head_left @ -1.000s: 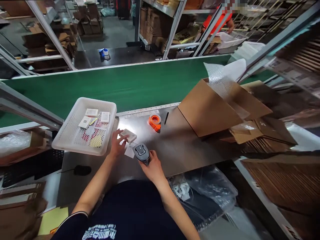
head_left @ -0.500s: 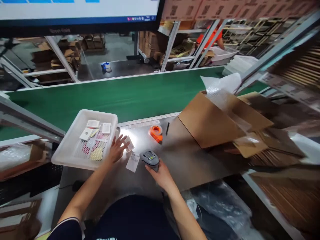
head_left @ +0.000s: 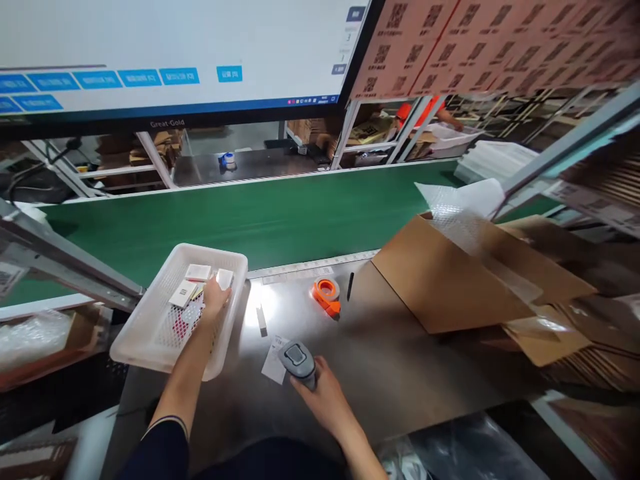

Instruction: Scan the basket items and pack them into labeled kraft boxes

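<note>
My left hand (head_left: pixel 216 297) reaches into a white plastic basket (head_left: pixel 145 327), its fingers closed at a small white box (head_left: pixel 225 277). Two more small white boxes, a left one (head_left: pixel 183 293) and a rear one (head_left: pixel 199 271), lie beside it over mesh-patterned items. My right hand (head_left: pixel 323 392) grips a grey handheld barcode scanner (head_left: pixel 299 360) by its handle. Under the scanner's head, a printed paper slip (head_left: pixel 273 365) lies on the metal table. A thin pale piece (head_left: pixel 261 321) lies between the basket and the slip; I cannot make out its kind.
An orange tape dispenser (head_left: pixel 327 297) and a black pen (head_left: pixel 351 285) lie on the table (head_left: pixel 380 360). At the right stands an open cardboard box (head_left: pixel 445 280) with bubble wrap (head_left: pixel 460 203). A green conveyor belt (head_left: pixel 300 217) runs behind, below a monitor (head_left: pixel 200 123).
My left hand has moved from the small piece on the table into the basket, onto a white box. The scanner now overlaps the slip. The view has tilted up, showing more monitor.
</note>
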Motion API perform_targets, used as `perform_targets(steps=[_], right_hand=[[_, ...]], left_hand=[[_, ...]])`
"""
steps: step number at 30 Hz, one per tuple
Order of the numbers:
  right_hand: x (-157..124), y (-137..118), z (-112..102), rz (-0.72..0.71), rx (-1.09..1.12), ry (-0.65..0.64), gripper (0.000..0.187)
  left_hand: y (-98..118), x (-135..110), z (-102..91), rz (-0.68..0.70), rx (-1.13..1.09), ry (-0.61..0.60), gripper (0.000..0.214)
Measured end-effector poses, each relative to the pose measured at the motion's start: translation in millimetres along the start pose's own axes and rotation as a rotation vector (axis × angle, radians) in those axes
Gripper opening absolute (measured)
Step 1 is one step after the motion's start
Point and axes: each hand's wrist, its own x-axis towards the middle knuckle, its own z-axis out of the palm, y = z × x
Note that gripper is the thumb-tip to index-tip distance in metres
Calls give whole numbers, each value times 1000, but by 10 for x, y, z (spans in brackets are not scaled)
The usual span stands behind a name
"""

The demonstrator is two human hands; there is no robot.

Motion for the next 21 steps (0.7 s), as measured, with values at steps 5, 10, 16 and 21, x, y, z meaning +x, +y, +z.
perform_targets(steps=[5,10,16,21], right_hand=[[247,-430,45,-114,13,52,34],[471,-646,117,-194,-56,109,32],[308,-263,-31,-168,1,202,35],[-80,405,-157,25,-50,276,48]], left_hand=[[138,-473,-266,190,1,148,67],[394,-1196,-273,385,-41,241,60],[517,-1222,-67,364,-78,17,83],[73,-409,-434,-54,-89,124,74]])
